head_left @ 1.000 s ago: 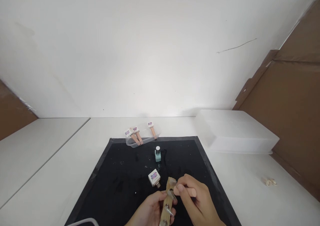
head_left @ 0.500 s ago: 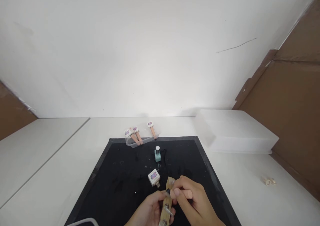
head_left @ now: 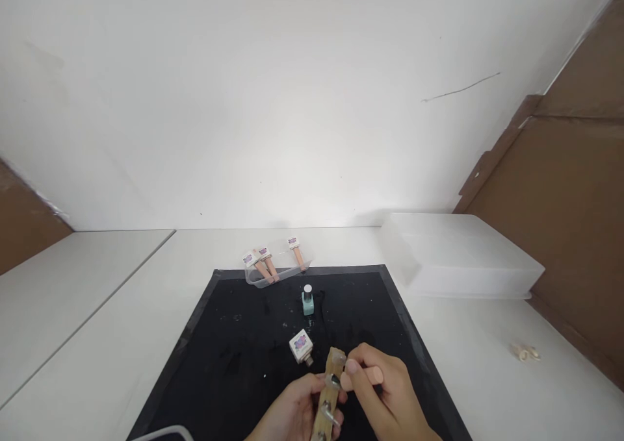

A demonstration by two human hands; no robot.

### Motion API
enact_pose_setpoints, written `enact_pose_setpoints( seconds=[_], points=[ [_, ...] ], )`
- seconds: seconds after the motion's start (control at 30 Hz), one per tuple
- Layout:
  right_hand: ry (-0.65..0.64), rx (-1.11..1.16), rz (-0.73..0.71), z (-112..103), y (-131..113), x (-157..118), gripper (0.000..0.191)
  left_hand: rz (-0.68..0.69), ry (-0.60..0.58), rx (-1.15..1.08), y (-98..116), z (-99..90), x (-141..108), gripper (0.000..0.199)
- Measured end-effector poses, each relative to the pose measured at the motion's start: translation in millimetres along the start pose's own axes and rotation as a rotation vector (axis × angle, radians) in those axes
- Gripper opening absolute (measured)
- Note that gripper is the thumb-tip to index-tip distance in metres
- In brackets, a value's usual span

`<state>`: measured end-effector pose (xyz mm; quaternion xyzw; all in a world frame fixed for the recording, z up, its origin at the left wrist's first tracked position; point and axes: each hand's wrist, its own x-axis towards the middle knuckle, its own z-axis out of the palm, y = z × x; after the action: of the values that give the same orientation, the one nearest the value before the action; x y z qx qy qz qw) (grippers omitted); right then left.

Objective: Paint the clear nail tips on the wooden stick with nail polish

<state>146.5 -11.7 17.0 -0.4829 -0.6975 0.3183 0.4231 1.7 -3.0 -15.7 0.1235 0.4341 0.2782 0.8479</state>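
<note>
My left hand (head_left: 295, 405) is closed around a narrow wooden strip (head_left: 329, 399), which carries several clear false nails. One nail (head_left: 333, 380) near the thumb has a dark patch on it. Pinched between the thumb and fingers of my right hand (head_left: 390, 392) is a nail polish brush by its peach cap (head_left: 371, 377). The cap is just right of that nail; the bristles are hard to make out. On the black mat beyond the strip lies a white square polish bottle (head_left: 301, 345) without its cap, tipped with its neck toward me.
A teal nail polish bottle (head_left: 307, 303) stands capped on the black mat (head_left: 234, 337). Behind it, a clear tray (head_left: 263, 283) holds several peach-capped polish bottles. A white translucent box (head_left: 468, 252) sits at the right, with small pale objects (head_left: 525, 352) in front of it.
My right hand has drawn the brush slightly to the right, away from the nail, uncovering the dark patch. The strip in my left hand has shifted a little to the right.
</note>
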Motion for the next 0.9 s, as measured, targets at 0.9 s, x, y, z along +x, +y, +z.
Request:
enact_pose_setpoints(
  seconds=[0.9],
  points=[
    [0.065,-0.181,-0.314,-1.7,0.2,0.0,0.025,-0.041,-0.040,-0.036,0.9,-1.0,0.2,0.010]
  ],
)
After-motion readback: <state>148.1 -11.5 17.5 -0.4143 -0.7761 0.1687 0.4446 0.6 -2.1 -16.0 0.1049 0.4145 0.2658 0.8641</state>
